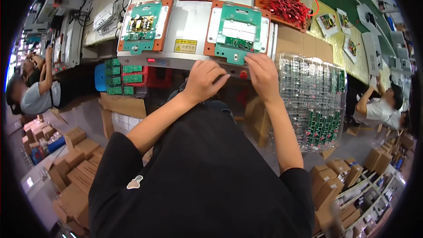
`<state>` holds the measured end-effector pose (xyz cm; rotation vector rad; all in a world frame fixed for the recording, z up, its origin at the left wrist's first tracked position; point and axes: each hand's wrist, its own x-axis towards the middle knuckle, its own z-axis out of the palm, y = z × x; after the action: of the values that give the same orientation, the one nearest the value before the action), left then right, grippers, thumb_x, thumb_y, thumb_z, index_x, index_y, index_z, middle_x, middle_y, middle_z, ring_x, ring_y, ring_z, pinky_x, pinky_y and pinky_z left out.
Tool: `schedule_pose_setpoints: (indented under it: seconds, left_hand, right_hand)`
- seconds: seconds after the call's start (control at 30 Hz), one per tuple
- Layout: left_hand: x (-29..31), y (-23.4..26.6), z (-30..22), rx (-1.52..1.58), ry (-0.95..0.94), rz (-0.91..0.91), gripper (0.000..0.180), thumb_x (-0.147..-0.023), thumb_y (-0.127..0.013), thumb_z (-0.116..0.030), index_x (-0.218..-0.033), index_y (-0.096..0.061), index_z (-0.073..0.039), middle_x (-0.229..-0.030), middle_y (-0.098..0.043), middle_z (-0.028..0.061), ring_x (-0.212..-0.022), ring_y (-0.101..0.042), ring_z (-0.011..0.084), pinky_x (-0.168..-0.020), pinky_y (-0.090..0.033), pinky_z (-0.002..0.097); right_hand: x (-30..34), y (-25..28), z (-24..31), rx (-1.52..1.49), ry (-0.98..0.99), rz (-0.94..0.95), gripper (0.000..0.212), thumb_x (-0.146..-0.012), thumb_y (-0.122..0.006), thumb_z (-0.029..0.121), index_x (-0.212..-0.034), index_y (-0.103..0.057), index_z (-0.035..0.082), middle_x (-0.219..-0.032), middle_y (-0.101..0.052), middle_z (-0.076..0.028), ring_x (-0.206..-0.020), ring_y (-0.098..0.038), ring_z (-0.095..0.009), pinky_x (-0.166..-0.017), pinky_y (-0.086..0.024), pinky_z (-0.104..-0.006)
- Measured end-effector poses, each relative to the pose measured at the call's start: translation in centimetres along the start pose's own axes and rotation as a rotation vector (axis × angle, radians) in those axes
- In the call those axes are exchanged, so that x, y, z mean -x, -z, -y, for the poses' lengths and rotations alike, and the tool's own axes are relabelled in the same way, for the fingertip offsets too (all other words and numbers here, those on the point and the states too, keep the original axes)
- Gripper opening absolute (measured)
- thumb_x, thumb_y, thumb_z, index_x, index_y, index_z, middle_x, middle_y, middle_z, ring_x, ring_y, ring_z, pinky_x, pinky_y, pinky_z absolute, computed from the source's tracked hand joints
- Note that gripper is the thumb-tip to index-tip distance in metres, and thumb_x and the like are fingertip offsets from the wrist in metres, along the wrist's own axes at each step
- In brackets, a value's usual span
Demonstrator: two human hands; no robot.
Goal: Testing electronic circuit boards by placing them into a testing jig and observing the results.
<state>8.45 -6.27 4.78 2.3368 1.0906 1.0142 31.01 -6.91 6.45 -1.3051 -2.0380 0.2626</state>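
Observation:
My left hand [205, 79] hovers before the front edge of a grey metal machine [187, 26], fingers curled and thumb held apart, nothing visible in it. My right hand [263, 76] has its fingers bent together at the lower right corner of a green fixture plate [235, 13]; whether they pinch something there cannot be made out. This plate lies on an orange-edged carrier [212, 28] and bears a green circuit board [238, 42] along its lower part. To the left, a second green fixture plate [154, 9] holds a board with yellow and black components [141, 24].
A red push button [243, 75] sits on the machine's front between my hands. Stacked clear trays [291, 101] with green boards stand at right; a blue bin [100, 77] and more boards are at left. Red-wired parts [288, 8] fill an orange tray. Other people work at both sides.

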Motion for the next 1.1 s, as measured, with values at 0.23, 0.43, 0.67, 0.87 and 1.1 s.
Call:
schedule_pose_setpoints:
  seconds: [0.23,0.43,0.67,0.87,1.1]
  left_hand:
    - [-4.1,-2.2,1.2,0.042,0.126,0.022,0.02,-0.081,-0.077,-0.014,-0.095,-0.067,-0.005,-0.096,-0.062,0.0122,-0.091,-0.061,0.0316,-0.079,-0.047,0.0415]
    - [-5.0,-5.5,4.1,0.186,-0.119,0.12,0.011,-0.084,-0.063,-0.006,-0.093,-0.066,-0.004,-0.09,-0.059,0.0121,-0.088,-0.062,0.0322,-0.078,-0.049,0.0416]
    - [-6.3,-5.5,2.7,0.289,-0.166,-0.002,0.016,-0.084,-0.071,-0.016,-0.096,-0.066,-0.007,-0.096,-0.061,0.0113,-0.092,-0.062,0.0323,-0.079,-0.05,0.0408]
    - [-0.1,6.0,5.3,0.191,0.316,-0.56,0.009,-0.087,-0.071,-0.004,-0.095,-0.073,-0.005,-0.087,-0.069,0.0082,-0.075,-0.065,0.018,-0.069,-0.051,0.0306]
    - [20.0,2.7,20.8,-0.222,1.088,-0.805,0.022,-0.09,-0.064,-0.012,-0.108,-0.068,0.0,-0.11,-0.067,0.0166,-0.1,-0.065,0.0322,-0.087,-0.052,0.0403]
  right_hand:
    - [-0.7,0.5,0.2,0.081,-0.011,0.15,0.031,-0.08,-0.061,-0.004,-0.11,-0.069,0.001,-0.115,-0.068,-0.012,-0.109,-0.063,-0.031,-0.102,-0.048,-0.0453]
    - [-0.2,1.5,-2.6,0.028,-0.139,0.222,0.023,-0.085,-0.063,-0.001,-0.107,-0.071,0.004,-0.115,-0.07,-0.013,-0.111,-0.064,-0.032,-0.108,-0.043,-0.0429]
    - [-2.8,4.6,-2.2,-0.036,-0.154,0.114,0.018,-0.092,-0.062,-0.003,-0.108,-0.07,0.0,-0.101,-0.072,-0.012,-0.094,-0.069,-0.023,-0.086,-0.053,-0.0328]
    - [-2.4,4.3,1.6,-0.466,-0.466,0.04,0.017,-0.095,-0.06,-0.002,-0.108,-0.07,-0.002,-0.095,-0.071,-0.01,-0.084,-0.066,-0.015,-0.076,-0.052,-0.0255]
    - [-7.2,3.0,7.5,-0.499,-0.526,0.726,0.016,-0.093,-0.061,-0.002,-0.106,-0.071,-0.004,-0.091,-0.072,-0.009,-0.081,-0.066,-0.014,-0.074,-0.052,-0.0242]
